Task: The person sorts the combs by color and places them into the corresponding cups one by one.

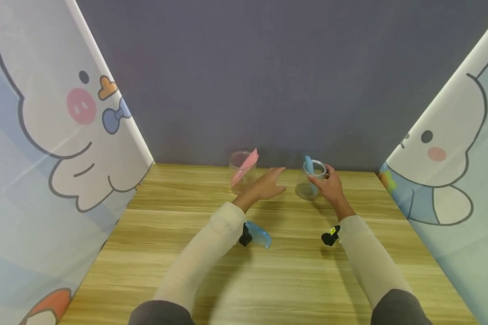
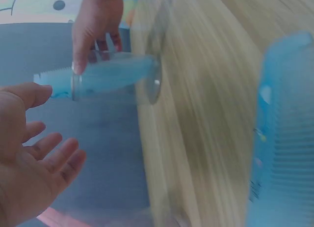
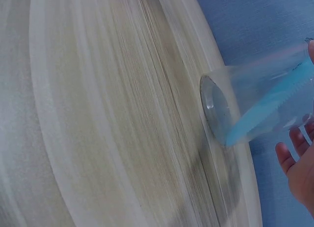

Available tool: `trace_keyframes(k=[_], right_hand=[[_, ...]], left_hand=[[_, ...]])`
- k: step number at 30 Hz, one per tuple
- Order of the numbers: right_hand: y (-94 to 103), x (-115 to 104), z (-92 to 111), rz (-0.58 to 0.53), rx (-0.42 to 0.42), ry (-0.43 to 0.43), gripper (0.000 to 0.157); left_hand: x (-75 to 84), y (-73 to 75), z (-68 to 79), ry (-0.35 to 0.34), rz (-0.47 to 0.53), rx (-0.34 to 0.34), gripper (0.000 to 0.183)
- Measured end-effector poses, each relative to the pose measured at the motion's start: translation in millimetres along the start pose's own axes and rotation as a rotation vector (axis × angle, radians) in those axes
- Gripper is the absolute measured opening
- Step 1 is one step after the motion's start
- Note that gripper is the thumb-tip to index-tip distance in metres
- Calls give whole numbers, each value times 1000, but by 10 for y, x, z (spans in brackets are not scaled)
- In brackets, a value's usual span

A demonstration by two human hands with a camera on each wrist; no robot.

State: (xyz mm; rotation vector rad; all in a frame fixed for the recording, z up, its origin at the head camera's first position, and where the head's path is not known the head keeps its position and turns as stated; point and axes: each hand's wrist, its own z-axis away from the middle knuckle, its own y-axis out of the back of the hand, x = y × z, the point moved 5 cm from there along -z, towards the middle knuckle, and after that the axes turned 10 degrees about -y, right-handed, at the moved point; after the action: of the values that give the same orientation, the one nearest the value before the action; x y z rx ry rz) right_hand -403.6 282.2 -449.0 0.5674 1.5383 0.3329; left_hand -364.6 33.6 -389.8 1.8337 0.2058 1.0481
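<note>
My right hand (image 1: 329, 183) grips a clear jar (image 1: 302, 186) by its rim, thumb on the near side and fingers round the far side. Inside leans a light blue comb (image 2: 110, 75), its toothed end sticking out past the rim. Between the two jars my left hand (image 1: 267, 184) reaches out with spread fingers and holds nothing. Behind that hand stands another clear jar (image 1: 236, 158) with a flat pink item (image 1: 246, 168) slanting out of its mouth. A second blue comb (image 1: 259, 234) lies on the table beside the left wrist.
The wood-grain table (image 1: 293, 280) ends at a dark grey panel (image 1: 244, 81) close behind both jars. Cartoon-printed sheets (image 1: 44, 149) stand along the left and right sides. A small black device (image 1: 330, 236) sits at the right wrist.
</note>
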Motion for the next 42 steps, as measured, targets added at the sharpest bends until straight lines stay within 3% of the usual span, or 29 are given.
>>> trace_keyframes(k=[7, 11, 16, 22, 26, 29, 34, 42], right_hand=[[-10, -24, 8, -8, -2, 3, 86], [-11, -20, 12, -4, 5, -1, 86], [4, -27, 25, -9, 10, 14, 86], [2, -26, 29, 1, 15, 26, 85], [5, -37, 42, 1, 19, 29, 83], [6, -39, 46, -2, 14, 26, 84], [12, -42, 43, -5, 1, 10, 87], [17, -31, 59, -12, 4, -1, 86]], left_hand=[[-265, -40, 199, -15, 23, -23, 68], [-378, -36, 318, 10, 14, -46, 66], [-480, -11, 428, 26, -69, -59, 63], [-575, 9, 586, -78, -158, -48, 56], [-634, 21, 716, -148, -94, -21, 54], [-695, 5, 815, -162, -14, -19, 59], [-856, -44, 1013, -38, 27, -96, 65], [-1045, -49, 1274, 124, -79, -178, 57]])
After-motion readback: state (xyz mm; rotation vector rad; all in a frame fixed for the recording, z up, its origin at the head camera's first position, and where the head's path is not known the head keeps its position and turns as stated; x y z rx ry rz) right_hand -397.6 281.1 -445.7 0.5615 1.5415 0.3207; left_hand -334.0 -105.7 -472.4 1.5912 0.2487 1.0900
